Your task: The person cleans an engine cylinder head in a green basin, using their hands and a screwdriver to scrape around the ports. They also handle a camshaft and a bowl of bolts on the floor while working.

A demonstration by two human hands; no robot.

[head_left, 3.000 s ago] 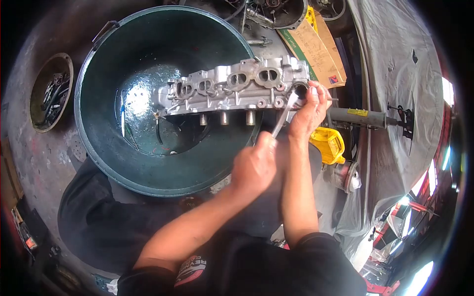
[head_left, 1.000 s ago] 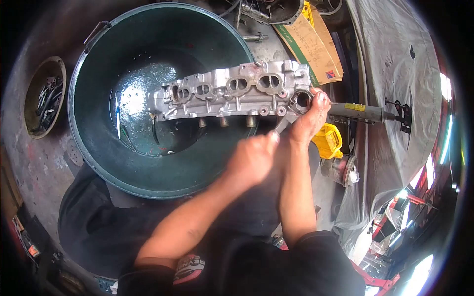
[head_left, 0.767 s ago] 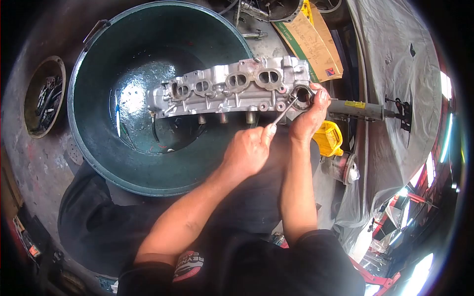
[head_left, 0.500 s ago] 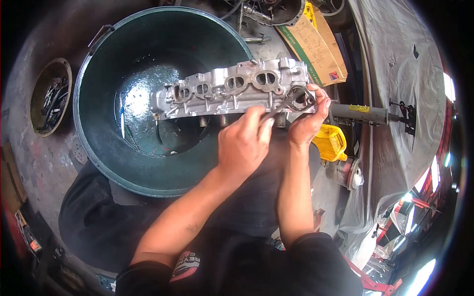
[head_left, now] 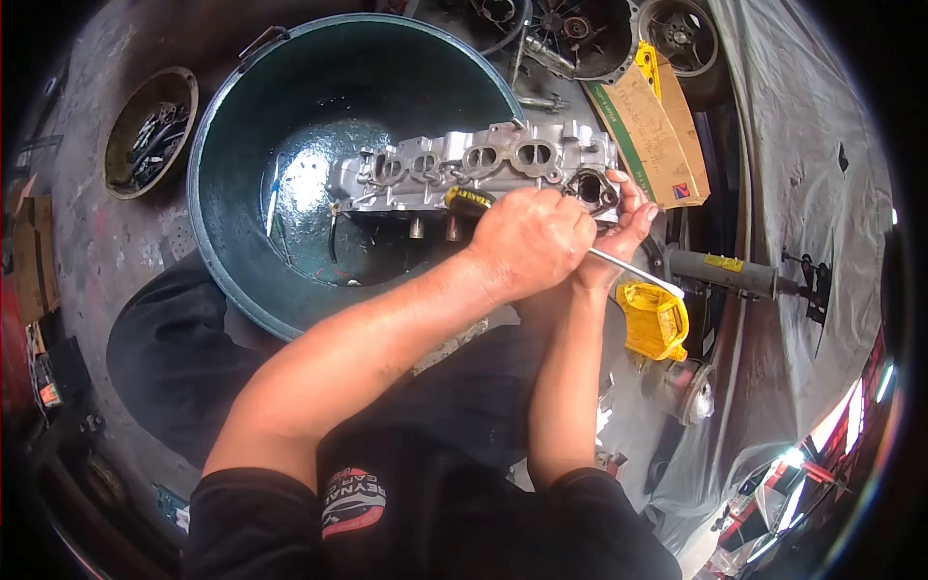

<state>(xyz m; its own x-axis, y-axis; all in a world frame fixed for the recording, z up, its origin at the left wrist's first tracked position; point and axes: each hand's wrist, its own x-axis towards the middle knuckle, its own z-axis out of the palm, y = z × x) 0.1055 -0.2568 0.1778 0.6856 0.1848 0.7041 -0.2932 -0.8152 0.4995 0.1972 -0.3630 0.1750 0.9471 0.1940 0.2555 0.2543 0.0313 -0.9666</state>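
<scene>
A grey metal cylinder head (head_left: 440, 166) with a row of divided oval ports lies across the right side of a large dark green tub (head_left: 227, 256). My right hand (head_left: 623, 232) grips its right end, fingers behind and thumb in front, beside a round dark opening (head_left: 590, 189). My left hand (head_left: 536, 242) is closed in a fist around a screwdriver. The screwdriver's yellow and black handle (head_left: 470, 199) sticks out at upper left. Its bare shaft (head_left: 633, 270) slants down to the right, passing in front of my right wrist, its tip apart from the cylinder head.
A yellow plastic part (head_left: 653, 321) and a grey cylinder with a yellow label (head_left: 720, 271) lie at right. Beyond are a cardboard box (head_left: 652, 135) and a bell-shaped metal housing (head_left: 580, 39). A pan of small parts (head_left: 150, 135) stands left. Grey sheeting (head_left: 802, 193) hangs at far right.
My left hand has moved right and turned; the tool, earlier blurred near the round opening, now points down and right, away from it. The whole view has shifted. My right hand keeps its hold.
</scene>
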